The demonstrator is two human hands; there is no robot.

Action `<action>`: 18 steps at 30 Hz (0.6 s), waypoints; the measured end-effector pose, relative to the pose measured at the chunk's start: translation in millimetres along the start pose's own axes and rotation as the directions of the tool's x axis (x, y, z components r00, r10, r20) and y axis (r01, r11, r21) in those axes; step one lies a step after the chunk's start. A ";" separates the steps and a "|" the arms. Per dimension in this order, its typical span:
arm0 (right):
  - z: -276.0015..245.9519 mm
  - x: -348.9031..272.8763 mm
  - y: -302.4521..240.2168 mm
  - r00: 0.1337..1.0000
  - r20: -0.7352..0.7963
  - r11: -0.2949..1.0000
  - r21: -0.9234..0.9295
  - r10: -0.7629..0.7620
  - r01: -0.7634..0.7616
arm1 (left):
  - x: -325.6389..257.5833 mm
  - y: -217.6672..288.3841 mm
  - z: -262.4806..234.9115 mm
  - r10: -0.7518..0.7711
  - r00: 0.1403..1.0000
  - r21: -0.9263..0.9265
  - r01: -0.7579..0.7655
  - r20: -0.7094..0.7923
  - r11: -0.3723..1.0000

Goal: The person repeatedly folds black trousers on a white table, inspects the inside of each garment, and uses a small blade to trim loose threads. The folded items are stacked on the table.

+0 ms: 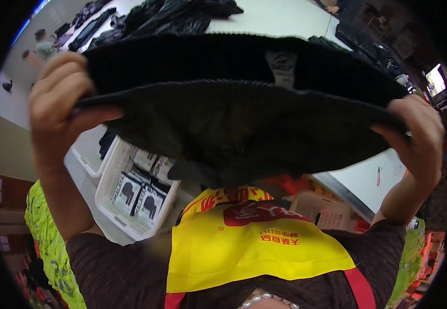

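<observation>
A black garment point(234, 126) with a gathered, elastic-looking edge is stretched wide in front of me, its opening facing up. Its lower part hangs out of sight, so I cannot tell whether it is trousers or something else. Inside the far edge a white label point(282, 69) is sewn in. My left hand point(61, 98) is closed round the left end of the opening, thumb on the near side. The right end is pinched in my right hand point(414, 131), held at about the same height.
More black garments point(167, 18) lie heaped on the white table point(275, 15) beyond. At lower left stands a white plastic basket point(131, 226) with packaged items point(141, 190). Another basket point(321, 203) is at right. Small red-handled scissors or snips point(378, 176) lie on the table. Yellow-green fabric point(48, 242) is piled at left.
</observation>
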State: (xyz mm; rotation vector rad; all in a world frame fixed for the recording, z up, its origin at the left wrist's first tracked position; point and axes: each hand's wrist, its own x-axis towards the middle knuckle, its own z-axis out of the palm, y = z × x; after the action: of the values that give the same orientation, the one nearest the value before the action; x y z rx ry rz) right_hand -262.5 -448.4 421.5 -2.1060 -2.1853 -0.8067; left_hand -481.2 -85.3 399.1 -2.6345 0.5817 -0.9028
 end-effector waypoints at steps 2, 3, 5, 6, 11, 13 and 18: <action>-27.8 -10.4 2.6 0.992 -0.120 0.998 -0.046 -0.036 0.031 | 1.3 1.3 -27.4 0.019 0.987 0.039 -0.012 -0.162 0.999; -31.6 -12.2 6.0 0.987 -0.154 0.999 -0.044 -0.036 0.029 | -0.2 3.2 -31.0 0.009 0.960 0.039 0.002 -0.282 0.999; -26.1 -11.0 5.1 0.986 -0.159 0.993 -0.099 0.044 -0.060 | 16.9 7.0 -15.7 -0.006 0.949 -0.002 0.006 -0.316 1.000; -7.2 -11.0 3.9 0.984 -0.104 0.974 -0.160 0.145 -0.160 | 21.1 3.5 11.6 -0.041 0.961 0.018 0.048 -0.272 0.999; 6.3 -22.8 -16.0 0.935 -0.250 0.953 -0.105 0.251 -0.284 | 13.2 46.3 -10.0 -0.046 0.965 0.188 0.097 -0.259 0.977; -1.0 -26.8 -28.7 0.895 -0.297 0.923 -0.093 0.333 -0.375 | 11.5 64.6 -15.4 -0.129 0.943 0.216 0.201 -0.308 0.955; -36.3 -34.9 -39.6 0.915 -0.183 0.805 -0.434 0.360 -0.404 | 24.6 82.3 -43.2 -0.265 0.936 0.199 0.312 -0.231 0.929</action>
State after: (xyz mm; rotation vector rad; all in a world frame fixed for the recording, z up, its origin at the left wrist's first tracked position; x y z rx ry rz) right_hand -308.5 -492.8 426.8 -2.5255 -1.5327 -1.4550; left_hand -513.7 -174.8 411.9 -2.4682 0.1139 -1.2519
